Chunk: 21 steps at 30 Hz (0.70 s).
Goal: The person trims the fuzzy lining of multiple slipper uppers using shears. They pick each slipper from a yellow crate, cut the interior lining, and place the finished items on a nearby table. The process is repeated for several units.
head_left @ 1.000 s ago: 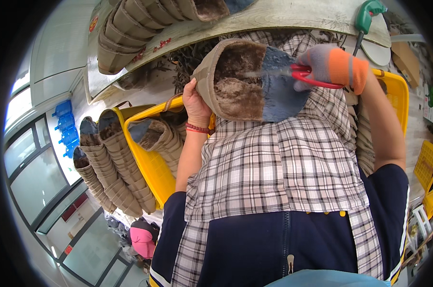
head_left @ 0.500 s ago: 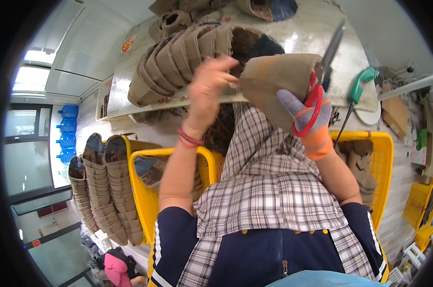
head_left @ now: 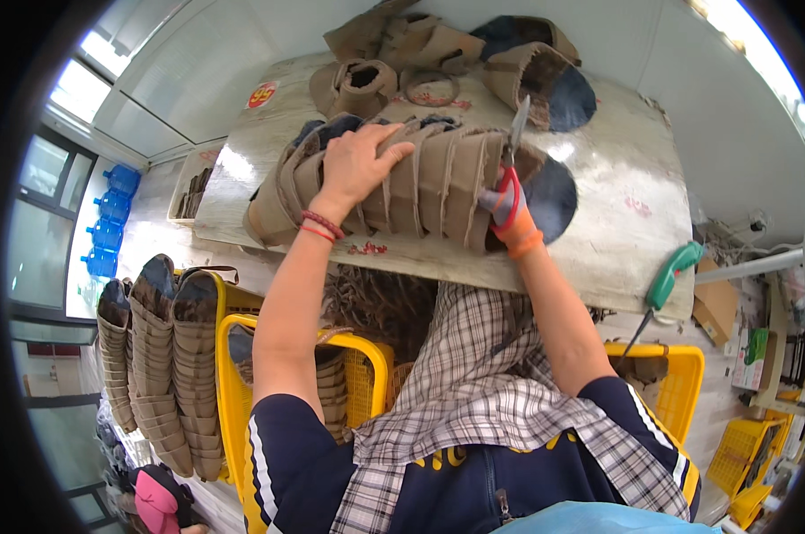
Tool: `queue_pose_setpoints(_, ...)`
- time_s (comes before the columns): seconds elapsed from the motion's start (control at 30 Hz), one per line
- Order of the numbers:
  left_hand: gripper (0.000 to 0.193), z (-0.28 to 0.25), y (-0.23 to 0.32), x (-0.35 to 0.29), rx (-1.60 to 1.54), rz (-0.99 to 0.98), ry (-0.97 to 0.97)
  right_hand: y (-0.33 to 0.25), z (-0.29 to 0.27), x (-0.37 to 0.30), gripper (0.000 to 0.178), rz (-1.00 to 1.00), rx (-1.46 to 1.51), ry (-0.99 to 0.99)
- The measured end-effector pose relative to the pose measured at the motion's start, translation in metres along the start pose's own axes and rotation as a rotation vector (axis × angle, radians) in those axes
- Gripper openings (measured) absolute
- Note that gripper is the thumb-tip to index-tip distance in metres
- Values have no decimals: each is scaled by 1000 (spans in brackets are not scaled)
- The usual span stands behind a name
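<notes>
A row of nested brown fabric pieces [head_left: 402, 191], dark and furry inside and shaped like shoe uppers, lies across the table in front of me. My left hand [head_left: 358, 169], bare with red cords at the wrist, rests on top of the row toward its left part, fingers and thumb apart. At the row's right end is my right hand [head_left: 507, 214] in a grey and orange glove. It holds red-handled scissors [head_left: 519, 133], blades pointing up and away. The gloved fingers touch the end piece and are partly hidden. A dark rounded flap [head_left: 555, 200] sticks out beyond it.
More brown pieces [head_left: 540, 80] lie at the table's [head_left: 634, 169] far side. A green corded tool [head_left: 674, 274] sits at its right edge. Yellow baskets [head_left: 229, 383] stand either side of my legs. Tall stacks of similar pieces [head_left: 153, 356] are at the left.
The single piece beside my right hand is no longer held up; that hand has moved left to the row's end. My left hand has come down onto the row.
</notes>
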<state>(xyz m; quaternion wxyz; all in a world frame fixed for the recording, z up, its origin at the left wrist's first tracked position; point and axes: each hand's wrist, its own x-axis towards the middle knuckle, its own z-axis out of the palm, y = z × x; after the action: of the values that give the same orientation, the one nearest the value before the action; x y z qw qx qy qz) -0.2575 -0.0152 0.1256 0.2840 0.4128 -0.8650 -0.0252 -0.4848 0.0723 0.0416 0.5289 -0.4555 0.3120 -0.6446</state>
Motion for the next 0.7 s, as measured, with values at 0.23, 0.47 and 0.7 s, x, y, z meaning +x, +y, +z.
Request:
queue_pose_setpoints(0.23,28,-19,-69,50,-177,-269,-36,19,-10,-48,44,-61,-374,46)
queue_pose_setpoints(0.47,44,46,-123,114,449,-450,-333,-10,-6,-86,62,37,-224,154)
queue_pose_setpoints(0.7,52,-61,-140,119,-848,-499,285,-71,-43,-166,49,109,-286,188)
